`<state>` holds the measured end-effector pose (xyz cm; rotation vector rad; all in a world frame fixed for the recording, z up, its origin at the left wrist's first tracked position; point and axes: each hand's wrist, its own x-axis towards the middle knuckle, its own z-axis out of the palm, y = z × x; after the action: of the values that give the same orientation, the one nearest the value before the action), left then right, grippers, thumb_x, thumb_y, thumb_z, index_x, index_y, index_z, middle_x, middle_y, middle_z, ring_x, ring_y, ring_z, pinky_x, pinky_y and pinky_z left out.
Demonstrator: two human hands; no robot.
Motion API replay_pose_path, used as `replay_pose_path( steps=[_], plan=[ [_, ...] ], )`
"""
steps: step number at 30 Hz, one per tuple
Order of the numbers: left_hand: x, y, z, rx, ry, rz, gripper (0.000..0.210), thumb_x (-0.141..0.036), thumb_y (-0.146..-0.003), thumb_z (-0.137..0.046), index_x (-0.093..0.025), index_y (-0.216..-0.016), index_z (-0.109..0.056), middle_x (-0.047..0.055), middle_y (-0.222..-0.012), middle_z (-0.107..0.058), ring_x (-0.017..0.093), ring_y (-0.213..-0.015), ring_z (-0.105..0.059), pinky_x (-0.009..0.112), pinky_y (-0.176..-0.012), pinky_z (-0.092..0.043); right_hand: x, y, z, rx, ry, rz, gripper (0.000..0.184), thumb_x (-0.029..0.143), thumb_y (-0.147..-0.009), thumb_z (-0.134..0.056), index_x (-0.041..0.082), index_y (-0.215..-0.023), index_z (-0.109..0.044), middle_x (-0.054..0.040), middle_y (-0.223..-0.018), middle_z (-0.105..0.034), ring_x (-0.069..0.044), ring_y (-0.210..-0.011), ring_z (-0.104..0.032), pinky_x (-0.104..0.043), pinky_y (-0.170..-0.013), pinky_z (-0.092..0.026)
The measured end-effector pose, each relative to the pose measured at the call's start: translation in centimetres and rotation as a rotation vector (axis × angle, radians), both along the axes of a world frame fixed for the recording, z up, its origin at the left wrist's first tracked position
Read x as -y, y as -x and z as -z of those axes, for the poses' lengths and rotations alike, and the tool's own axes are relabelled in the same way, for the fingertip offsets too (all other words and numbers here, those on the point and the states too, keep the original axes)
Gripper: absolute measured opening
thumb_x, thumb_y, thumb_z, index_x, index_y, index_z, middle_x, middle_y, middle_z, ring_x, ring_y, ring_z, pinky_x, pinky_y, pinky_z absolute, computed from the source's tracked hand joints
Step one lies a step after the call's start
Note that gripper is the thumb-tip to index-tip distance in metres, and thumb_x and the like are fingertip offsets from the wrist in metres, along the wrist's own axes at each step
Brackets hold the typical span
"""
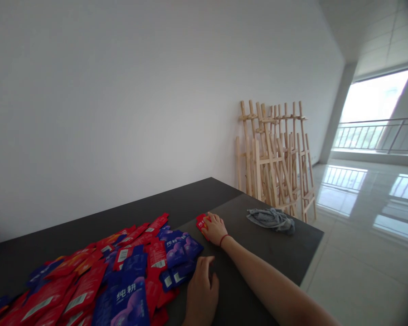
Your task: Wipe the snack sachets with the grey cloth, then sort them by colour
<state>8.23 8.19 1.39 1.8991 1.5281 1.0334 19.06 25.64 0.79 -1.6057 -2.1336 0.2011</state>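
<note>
My right hand (216, 229), with a dark red cord at its wrist, rests on a red packet (200, 221) lying on the dark table. Its fingers bend over the packet and cover much of it. Nearer to me, my left hand (203, 290) hovers low beside the pile, fingers curved and thumb apart, with nothing visible in it. Closest to it are blue-purple packets (177, 249) printed with round purple fruit and white characters. Red packets (88, 285), some with white barcode labels, overlap the blue ones in a large loose heap on the left.
A crumpled grey cloth (271, 220) lies on the right part of the dark table (255, 249). Several wooden easels (275, 158) lean at the white wall beyond the table's corner. Glossy floor tiles (353, 253) and a window with a railing (377, 136) are at the right.
</note>
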Motion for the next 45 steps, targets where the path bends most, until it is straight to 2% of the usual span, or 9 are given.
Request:
replay_pose_path(
  steps=[7,18,27,34,36,38,40,41,45],
  plan=[
    [0.1,-0.1,-0.2,0.005,0.005,-0.002,0.040,-0.016,-0.079,-0.039,-0.020,-0.116,-0.057,0.007,-0.113,-0.061,0.021,-0.102,-0.060,0.033,-0.090,-0.046,-1.2,-0.1,0.7,0.040,0.019,-0.020,0.051,0.035,-0.089,-0.051,0.016,-0.136,-0.050,-0.0163,-0.143,-0.044,-0.031,-0.127,-0.040,-0.044,-0.100,-0.034],
    [-0.1,-0.2,-0.1,-0.037,0.053,-0.009,0.038,-0.018,-0.080,-0.040,-0.022,-0.113,-0.057,0.005,-0.107,-0.062,0.019,-0.085,-0.062,0.032,-0.081,-0.047,-4.7,-5.6,-0.7,0.007,-0.008,0.002,0.036,0.026,-0.090,-0.051,0.022,-0.125,-0.059,-0.0117,-0.138,-0.051,-0.027,-0.125,-0.045,-0.040,-0.106,-0.031],
    [0.1,-0.3,-0.2,-0.048,0.011,-0.007,0.039,-0.018,-0.079,-0.041,-0.022,-0.114,-0.058,0.006,-0.114,-0.062,0.020,-0.099,-0.061,0.031,-0.084,-0.046,-4.0,-5.6,-0.7,0.016,-0.002,-0.036,0.045,0.027,-0.095,-0.041,0.023,-0.139,-0.048,-0.0088,-0.144,-0.046,-0.023,-0.132,-0.040,-0.039,-0.110,-0.027],
    [0.3,-0.5,-0.5,-0.077,-0.049,0.024,0.033,-0.012,-0.078,-0.040,-0.021,-0.103,-0.059,0.005,-0.107,-0.062,0.018,-0.099,-0.060,0.030,-0.087,-0.044,-0.8,-3.2,-2.6,0.017,-0.055,-0.145,0.047,0.024,-0.095,-0.041,0.022,-0.142,-0.044,-0.0106,-0.148,-0.041,-0.025,-0.136,-0.033,-0.046,-0.111,-0.022],
    [0.3,-0.3,-1.1,-0.126,-0.051,0.035,0.027,-0.010,-0.078,-0.039,-0.022,-0.092,-0.060,0.004,-0.096,-0.063,0.018,-0.094,-0.060,0.028,-0.083,-0.044,1.1,-0.9,-2.7,0.028,-0.085,-0.232,0.044,0.026,-0.094,-0.046,0.022,-0.138,-0.049,-0.0105,-0.146,-0.043,-0.025,-0.135,-0.034,-0.046,-0.110,-0.021],
    [0.4,0.4,-2.1,-0.225,-0.043,0.023,0.023,-0.009,-0.078,-0.040,-0.023,-0.082,-0.059,0.002,-0.086,-0.063,0.017,-0.086,-0.060,0.027,-0.078,-0.043,3.3,1.6,-2.5,0.042,-0.108,-0.384,0.040,0.029,-0.091,-0.054,0.028,-0.131,-0.056,-0.0047,-0.143,-0.048,-0.021,-0.131,-0.040,-0.039,-0.110,-0.024],
    [0.7,1.7,-3.4,-0.355,-0.043,-0.030,0.021,-0.010,-0.078,-0.042,-0.022,-0.077,-0.059,0.003,-0.080,-0.063,0.019,-0.080,-0.060,0.029,-0.075,-0.042,5.5,3.9,-2.0,0.001,-0.150,-0.639,0.038,0.028,-0.089,-0.056,0.030,-0.128,-0.058,-0.0041,-0.140,-0.051,-0.020,-0.128,-0.043,-0.039,-0.108,-0.026],
    [1.0,2.5,-4.0,-0.428,-0.046,-0.072,0.021,-0.011,-0.079,-0.042,-0.022,-0.076,-0.059,0.004,-0.079,-0.063,0.020,-0.079,-0.060,0.030,-0.074,-0.042,6.5,4.8,-1.8,-0.027,-0.155,-0.688,0.037,0.027,-0.090,-0.055,0.031,-0.127,-0.058,-0.0037,-0.139,-0.051,-0.020,-0.128,-0.043,-0.039,-0.107,-0.026],
    [2.8,7.1,-5.3,-0.760,-0.094,-0.237,0.028,-0.011,-0.079,-0.041,-0.016,-0.095,-0.063,0.012,-0.100,-0.066,0.027,-0.098,-0.059,0.038,-0.085,-0.042,9.5,6.5,-1.5,-0.135,-0.144,-0.670,0.039,0.023,-0.089,-0.055,0.026,-0.128,-0.056,-0.0072,-0.137,-0.053,-0.022,-0.124,-0.047,-0.040,-0.106,-0.028]
  ],
)
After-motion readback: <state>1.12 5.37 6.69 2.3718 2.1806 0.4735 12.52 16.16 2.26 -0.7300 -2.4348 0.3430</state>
